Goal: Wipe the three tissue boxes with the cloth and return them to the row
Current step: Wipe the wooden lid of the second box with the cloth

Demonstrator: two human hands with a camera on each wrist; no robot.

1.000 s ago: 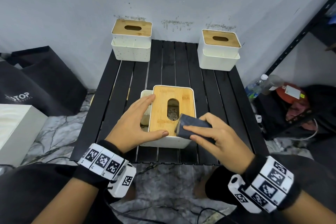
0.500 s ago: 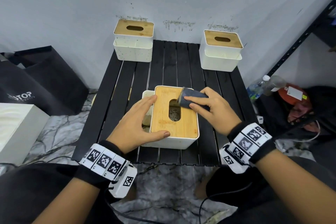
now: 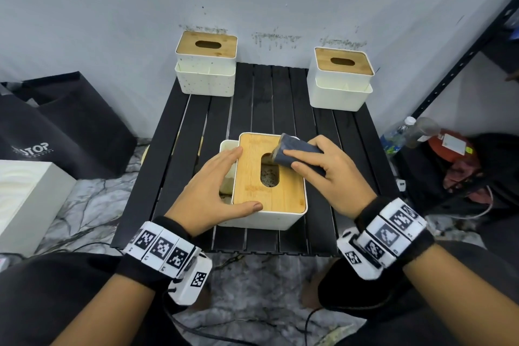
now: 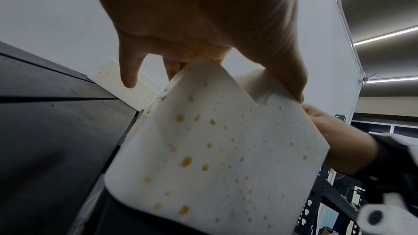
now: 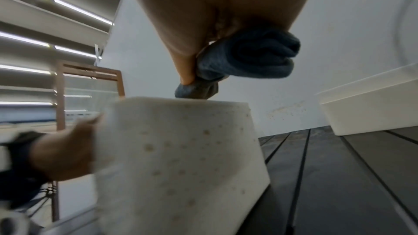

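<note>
A white tissue box (image 3: 264, 218) with a bamboo lid (image 3: 283, 194) stands near the front of the black slatted table (image 3: 280, 98). Its white sides are speckled with yellowish spots (image 4: 214, 149). My left hand (image 3: 236, 182) rests on the box's left side, thumb along the lid's near edge and fingers straight over the side compartment. My right hand (image 3: 297, 160) grips a folded dark blue cloth (image 3: 300, 146) and presses it on the lid's far right corner, beside the slot. In the right wrist view the cloth (image 5: 248, 56) touches the box's top edge (image 5: 181, 149). Two more tissue boxes stand at the back left (image 3: 206, 63) and back right (image 3: 341, 78).
A grey wall rises right behind the table. A black bag (image 3: 64, 126) and a white box (image 3: 28, 199) sit on the floor at the left. Plastic bottles (image 3: 407, 132) and a black metal rack (image 3: 463, 59) are at the right. Cables lie on the marble floor.
My right hand has slid the cloth along the lid's right side from the near corner to the far corner. The left hand and the box have stayed put.
</note>
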